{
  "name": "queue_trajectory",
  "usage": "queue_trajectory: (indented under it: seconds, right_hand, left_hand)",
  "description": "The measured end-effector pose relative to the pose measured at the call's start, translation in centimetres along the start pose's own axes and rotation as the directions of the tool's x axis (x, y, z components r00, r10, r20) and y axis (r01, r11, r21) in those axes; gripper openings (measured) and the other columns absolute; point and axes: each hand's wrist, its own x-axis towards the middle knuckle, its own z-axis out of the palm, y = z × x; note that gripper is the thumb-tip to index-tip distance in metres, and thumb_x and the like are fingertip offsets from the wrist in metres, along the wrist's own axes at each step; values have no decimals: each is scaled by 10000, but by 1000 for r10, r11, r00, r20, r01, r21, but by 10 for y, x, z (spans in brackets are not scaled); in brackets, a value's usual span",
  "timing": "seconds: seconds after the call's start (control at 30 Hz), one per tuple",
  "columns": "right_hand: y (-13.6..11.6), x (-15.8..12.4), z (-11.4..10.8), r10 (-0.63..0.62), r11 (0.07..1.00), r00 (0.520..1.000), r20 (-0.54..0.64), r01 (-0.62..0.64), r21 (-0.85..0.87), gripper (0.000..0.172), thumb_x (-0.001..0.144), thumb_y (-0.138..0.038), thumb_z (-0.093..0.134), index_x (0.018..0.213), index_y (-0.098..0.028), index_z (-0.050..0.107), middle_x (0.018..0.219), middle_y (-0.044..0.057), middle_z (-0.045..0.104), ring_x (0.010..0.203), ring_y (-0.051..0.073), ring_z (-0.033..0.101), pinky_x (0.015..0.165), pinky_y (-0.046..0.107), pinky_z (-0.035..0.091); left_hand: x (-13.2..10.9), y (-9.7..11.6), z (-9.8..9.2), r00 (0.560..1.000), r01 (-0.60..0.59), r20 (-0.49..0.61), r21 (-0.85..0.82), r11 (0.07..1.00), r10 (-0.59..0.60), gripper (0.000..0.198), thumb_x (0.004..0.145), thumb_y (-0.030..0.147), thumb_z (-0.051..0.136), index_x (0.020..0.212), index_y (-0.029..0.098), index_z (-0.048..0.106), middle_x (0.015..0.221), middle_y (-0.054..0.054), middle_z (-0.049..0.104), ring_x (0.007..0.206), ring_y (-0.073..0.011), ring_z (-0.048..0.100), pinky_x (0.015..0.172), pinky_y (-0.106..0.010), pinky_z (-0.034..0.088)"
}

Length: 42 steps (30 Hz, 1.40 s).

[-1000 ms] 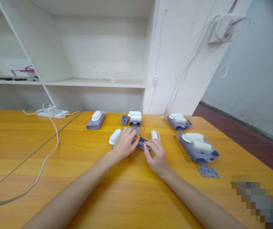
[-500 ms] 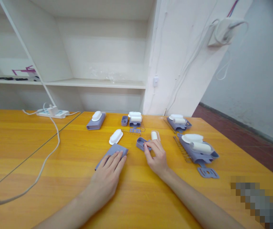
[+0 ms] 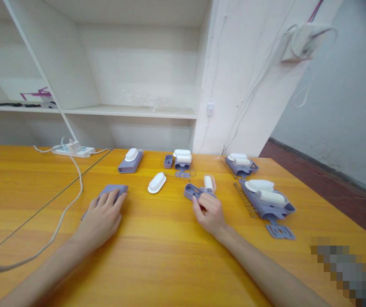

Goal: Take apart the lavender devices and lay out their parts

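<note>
My left hand (image 3: pixel 101 213) lies over a purple-grey flat casing (image 3: pixel 114 187), fingers bent across its top; its near part is hidden beneath the hand. My right hand (image 3: pixel 211 211) is closed, thumb and fingers pinching the near right end of a small purple-grey oval tray (image 3: pixel 192 191) with a dark spot inside. Just behind it lies a white roller (image 3: pixel 208 183) by a translucent pinkish piece. A white oval cap (image 3: pixel 157 183) rests on the table between my hands.
Sets of purple-grey casings with white caps and rollers stand at the right (image 3: pixel 266 198), back right (image 3: pixel 240 164) and back middle (image 3: pixel 183 160), beside metal springs (image 3: pixel 245 198). A capped casing (image 3: pixel 131 161) sits back left. A white cable (image 3: pixel 70 200) runs from a power strip (image 3: pixel 74 150).
My left hand has moved left, taking the flat casing with it. My right hand has stayed nearly in place, its fingers curling tighter at the small tray, which has tilted slightly.
</note>
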Motion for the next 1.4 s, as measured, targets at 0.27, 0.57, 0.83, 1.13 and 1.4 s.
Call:
queue_trajectory:
  seconds: [0.27, 0.57, 0.83, 1.13, 1.4]
  right_hand:
    - [-2, -3, 1, -77, 996, 996, 53, 80, -42, 332, 837, -129, 506, 548, -188, 353, 556, -26, 373, 534, 99, 365, 550, 274, 258]
    - [-1, -3, 1, -76, 996, 995, 71, 78, -36, 327, 842, -132, 501, 550, -187, 363, 558, -23, 388, 539, 100, 375, 554, 271, 266]
    - [-2, -3, 0, -86, 995, 993, 80, 90, -38, 326, 841, -134, 502, 549, -185, 367, 554, -18, 400, 540, 101, 384, 550, 270, 265]
    - [-2, -4, 0, -103, 991, 992, 75, 108, -76, 331, 836, -143, 507, 535, -186, 375, 543, -19, 398, 531, 102, 377, 542, 269, 264]
    - [-2, -4, 0, -104, 989, 990, 90, 113, -97, 331, 845, -153, 501, 531, -194, 403, 542, -14, 419, 532, 108, 396, 538, 276, 271]
  left_hand:
    - [9, -15, 9, 1000, 0, 14, -72, 997, 1, 512, 775, 190, 420, 1285, 162, 448, 1227, -147, 492, 1090, -304, 463, 883, -422, 368]
    - [42, 0, -2, 998, 52, 33, -141, 989, -48, 447, 893, 411, 339, 1240, 158, 462, 1149, -139, 533, 1054, -297, 478, 880, -445, 342]
    - [104, 54, -8, 994, 68, 105, -302, 951, -37, 432, 875, 521, 351, 1128, 198, 486, 1026, -119, 594, 968, -276, 554, 772, -365, 405]
    - [144, 68, -1, 968, 103, 248, -324, 940, -21, 442, 742, 241, 529, 1169, 186, 430, 1001, -124, 639, 921, -274, 614, 728, -341, 444]
    - [130, 21, -10, 993, -25, 89, -513, 858, 82, 480, 708, 252, 532, 1180, 196, 461, 1128, -101, 594, 1029, -256, 568, 832, -341, 437]
